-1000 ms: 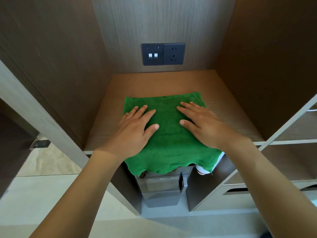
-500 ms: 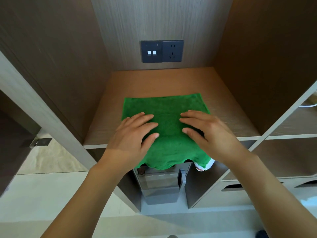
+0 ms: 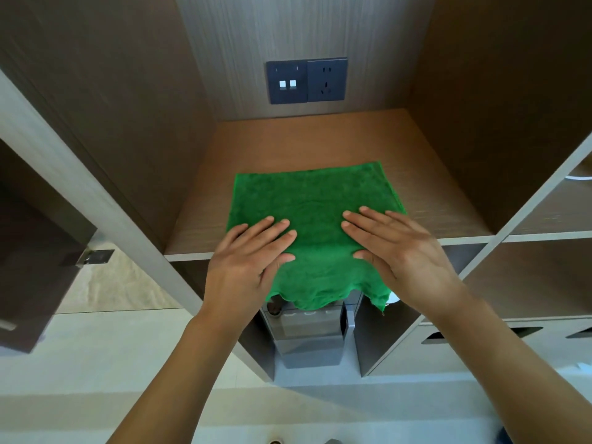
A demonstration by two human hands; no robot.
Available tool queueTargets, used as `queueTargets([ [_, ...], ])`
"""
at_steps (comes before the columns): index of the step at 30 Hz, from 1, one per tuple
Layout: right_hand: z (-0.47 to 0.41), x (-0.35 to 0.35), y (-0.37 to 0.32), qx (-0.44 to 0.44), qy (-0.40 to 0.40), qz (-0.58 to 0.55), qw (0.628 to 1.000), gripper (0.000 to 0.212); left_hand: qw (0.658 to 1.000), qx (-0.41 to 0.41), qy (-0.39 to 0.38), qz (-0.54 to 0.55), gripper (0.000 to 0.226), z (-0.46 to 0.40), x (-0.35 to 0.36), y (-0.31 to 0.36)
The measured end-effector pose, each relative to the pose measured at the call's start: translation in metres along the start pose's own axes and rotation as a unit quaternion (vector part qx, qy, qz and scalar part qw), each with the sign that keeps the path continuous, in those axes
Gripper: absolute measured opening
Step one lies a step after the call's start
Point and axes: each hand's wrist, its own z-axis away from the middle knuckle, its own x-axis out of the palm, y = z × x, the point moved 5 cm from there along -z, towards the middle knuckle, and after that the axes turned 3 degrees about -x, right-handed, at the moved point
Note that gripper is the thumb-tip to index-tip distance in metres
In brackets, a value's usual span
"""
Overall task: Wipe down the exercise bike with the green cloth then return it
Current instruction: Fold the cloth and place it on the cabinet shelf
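Observation:
The green cloth lies spread flat on a wooden shelf inside a cabinet alcove, its near edge hanging over the shelf's front lip. My left hand rests on the cloth's near left part with fingers straight. My right hand lies flat on the near right part, fingers straight and pointing left. Neither hand grips the cloth. The exercise bike is not in view.
Wood panels wall the alcove on both sides. A dark switch and socket plate sits on the back wall. A grey appliance stands below the shelf. More shelves are at right, a dark cabinet door at left.
Both hands have slid back toward me along the cloth, from its middle to its near edge by the shelf lip. The cloth stays spread on the shelf.

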Motion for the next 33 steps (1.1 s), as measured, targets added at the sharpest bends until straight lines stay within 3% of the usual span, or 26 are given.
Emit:
queueTargets([
  [12, 0.009, -0.030, -0.004, 0.000, 0.130, 0.003, 0.991, 0.022, 0.997, -0.009, 0.072, -0.015, 0.022, -0.001, -0.046, 0.015],
  [17, 0.006, -0.048, 0.003, 0.017, 0.128, -0.018, 0.991, 0.044, 0.998, -0.029, 0.053, 0.011, 0.019, 0.000, -0.063, 0.009],
  [22, 0.000, -0.058, 0.017, 0.044, 0.134, -0.023, 0.990, 0.021, 0.995, -0.047, 0.085, 0.000, 0.015, -0.004, -0.075, 0.008],
  [33, -0.013, -0.085, 0.017, 0.085, 0.173, -0.064, 0.979, 0.014, 0.989, -0.076, 0.123, 0.044, 0.016, -0.018, -0.101, 0.006],
])
